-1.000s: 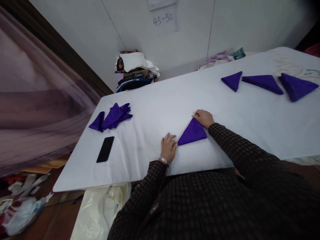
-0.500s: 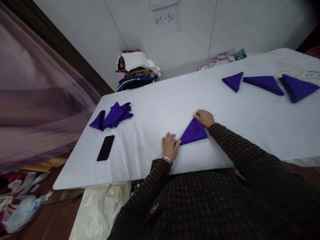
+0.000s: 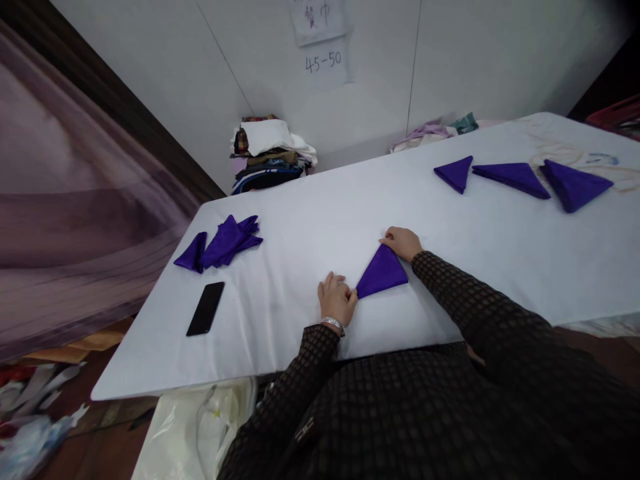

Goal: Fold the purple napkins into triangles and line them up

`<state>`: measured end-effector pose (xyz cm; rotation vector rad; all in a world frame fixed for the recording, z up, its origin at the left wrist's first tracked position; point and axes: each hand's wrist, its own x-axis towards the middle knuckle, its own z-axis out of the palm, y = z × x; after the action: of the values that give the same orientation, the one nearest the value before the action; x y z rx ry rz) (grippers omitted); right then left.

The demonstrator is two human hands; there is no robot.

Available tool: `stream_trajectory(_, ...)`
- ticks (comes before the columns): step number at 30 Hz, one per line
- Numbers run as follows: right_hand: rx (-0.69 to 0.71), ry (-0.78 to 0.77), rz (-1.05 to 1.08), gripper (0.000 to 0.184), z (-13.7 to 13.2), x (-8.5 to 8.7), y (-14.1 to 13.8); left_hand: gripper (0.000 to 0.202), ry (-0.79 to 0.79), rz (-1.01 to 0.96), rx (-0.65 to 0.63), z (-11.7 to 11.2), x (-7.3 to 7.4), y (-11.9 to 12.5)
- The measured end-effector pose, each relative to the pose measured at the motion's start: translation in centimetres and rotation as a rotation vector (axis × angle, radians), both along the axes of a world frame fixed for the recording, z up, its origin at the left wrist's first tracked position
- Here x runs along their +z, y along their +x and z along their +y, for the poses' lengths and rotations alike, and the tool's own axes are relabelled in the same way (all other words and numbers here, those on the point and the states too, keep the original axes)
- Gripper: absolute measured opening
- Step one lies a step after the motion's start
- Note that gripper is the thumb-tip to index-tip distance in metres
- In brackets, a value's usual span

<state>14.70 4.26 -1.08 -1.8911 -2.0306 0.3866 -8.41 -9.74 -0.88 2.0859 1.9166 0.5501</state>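
A purple napkin (image 3: 381,273) folded into a triangle lies on the white table (image 3: 310,220) in front of me. My left hand (image 3: 336,298), with a bracelet at the wrist, pinches its near left corner with curled fingers. At the far top corner my right hand (image 3: 403,242) is closed on the napkin's tip.
A loose pile of purple napkins (image 3: 220,240) lies at the table's left, with a black phone (image 3: 205,317) in front of it. Three folded purple triangles (image 3: 515,177) lie far right. Stacked clothes (image 3: 267,155) stand by the wall. Plastic bags (image 3: 195,427) lie on the floor.
Both hands stay on the triangle's corners. The view has tilted slightly, so everything sits a little lower and further left in the picture.
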Motion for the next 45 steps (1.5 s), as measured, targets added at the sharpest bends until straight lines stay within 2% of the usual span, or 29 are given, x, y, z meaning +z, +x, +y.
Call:
stream_trajectory(3, -0.009, -0.013, -0.001, 0.025, 0.1, 0.1, 0.0, 0.005, -0.016, -0.022, 0.043, 0.3, -0.1, -0.4)
stream_trajectory(5, -0.009, -0.017, -0.003, 0.024, 0.1, 0.2, 0.0, 0.019, -0.015, -0.020, 0.018, 0.7, 0.2, -0.3)
stream_trajectory(8, -0.001, -0.018, -0.003, 0.024, 0.1, 0.2, 0.0, 0.046, 0.006, 0.021, -0.131, 1.8, 1.4, 0.9)
stream_trajectory(11, 0.009, -0.018, -0.004, 0.025, 0.0, 0.3, -0.1, 0.051, 0.028, 0.062, -0.323, 3.3, 2.3, 3.0)
stream_trajectory(13, 0.017, -0.015, -0.004, 0.025, -0.1, 0.4, -0.1, 0.052, 0.017, 0.094, -0.432, 4.3, 2.2, 4.3)
stream_trajectory(16, 0.021, -0.010, -0.004, 0.024, -0.2, 0.5, -0.1, 0.064, -0.054, 0.135, -0.519, 5.2, 1.2, 5.2)
stream_trajectory(21, 0.004, -0.039, -0.027, 0.025, 0.5, 0.6, 0.0, 0.074, -0.100, 0.172, -0.525, 5.2, -0.3, 5.1)
stream_trajectory(30, -0.054, -0.061, -0.028, 0.026, 1.0, 0.5, -0.2, 0.076, -0.071, 0.183, -0.526, 5.0, -0.3, 5.2)
stream_trajectory(33, -0.067, -0.043, 0.049, 0.020, 1.2, 1.2, 0.1, 0.074, -0.082, 0.196, -0.523, 5.0, -0.2, 5.3)
stream_trajectory(36, -0.051, 0.010, 0.103, 0.024, 0.4, 2.4, 0.0, 0.071, -0.084, 0.195, -0.521, 5.0, -0.2, 5.2)
stream_trajectory(38, -0.009, 0.068, 0.142, 0.030, -1.4, 3.0, -0.7, 0.071, -0.075, 0.188, -0.524, 5.1, -0.4, 5.2)
stream_trajectory(40, 0.092, 0.126, 0.194, 0.036, -4.0, 3.1, -1.9, 0.070, -0.053, 0.176, -0.537, 5.2, -0.7, 5.2)
stream_trajectory(41, 0.217, 0.172, 0.267, 0.040, -5.3, 2.9, -2.6, 0.067, -0.037, 0.175, -0.542, 5.3, -0.9, 5.2)
stream_trajectory(44, 0.458, 0.157, 0.282, 0.056, -8.5, 2.0, -4.3, 0.062, -0.011, 0.211, -0.534, 5.3, -1.2, 5.5)
stream_trajectory(45, 0.493, 0.134, 0.259, 0.061, -8.9, 1.8, -4.6, 0.063, -0.014, 0.233, -0.531, 5.3, -1.2, 5.5)
